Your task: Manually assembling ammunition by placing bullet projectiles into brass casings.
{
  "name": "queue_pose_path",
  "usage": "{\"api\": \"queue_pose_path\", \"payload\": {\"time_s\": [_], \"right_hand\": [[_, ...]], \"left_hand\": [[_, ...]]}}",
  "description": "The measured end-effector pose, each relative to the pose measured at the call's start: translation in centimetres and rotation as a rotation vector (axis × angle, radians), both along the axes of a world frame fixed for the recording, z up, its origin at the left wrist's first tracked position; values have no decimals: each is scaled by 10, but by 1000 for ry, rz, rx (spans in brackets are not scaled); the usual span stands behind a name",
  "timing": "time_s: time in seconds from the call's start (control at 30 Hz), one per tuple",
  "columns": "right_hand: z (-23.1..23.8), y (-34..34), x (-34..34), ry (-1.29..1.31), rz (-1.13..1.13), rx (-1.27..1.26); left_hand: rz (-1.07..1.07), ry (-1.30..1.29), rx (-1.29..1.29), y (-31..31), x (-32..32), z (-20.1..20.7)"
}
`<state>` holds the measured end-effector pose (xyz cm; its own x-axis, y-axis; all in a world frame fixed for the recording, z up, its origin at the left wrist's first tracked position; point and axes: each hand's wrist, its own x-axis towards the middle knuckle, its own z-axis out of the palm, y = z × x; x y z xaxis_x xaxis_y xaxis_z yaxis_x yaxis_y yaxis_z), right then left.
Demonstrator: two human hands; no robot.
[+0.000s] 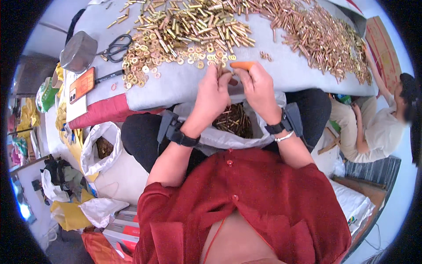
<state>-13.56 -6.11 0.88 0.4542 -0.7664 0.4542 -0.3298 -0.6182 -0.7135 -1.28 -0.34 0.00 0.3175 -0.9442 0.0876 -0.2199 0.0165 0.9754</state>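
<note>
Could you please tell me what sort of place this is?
Probably a small, improvised workshop: a grey cloth-covered table bears heaps of slim, brass-coloured metal parts and flat, golden metal washers, and an open white sack holds more such parts.

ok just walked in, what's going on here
Someone in a red shirt has left hand and right hand close together at the table's edge; what each holds is hard to make out. Brass rods and rings lie heaped on the table, and an open white sack of metal pieces sits below.
</note>
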Motion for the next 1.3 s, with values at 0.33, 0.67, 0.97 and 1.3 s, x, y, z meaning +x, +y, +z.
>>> {"api": "queue_pose_path", "payload": {"time_s": [0.33,0.67,0.97,1.3], "right_hand": [[-2,-9,-9,34,58,98],[-2,-19,-9,77,112,-37],[-3,-7,-6,-159,78,365],[-3,-4,-10,-7,-52,344]], "left_hand": [[-105,357,123,-5,1,-3],[-68,211,102,-2,-1,4],[-47,277,61,-3,1,-7],[35,-126,-112,1,-6,-4]]}}
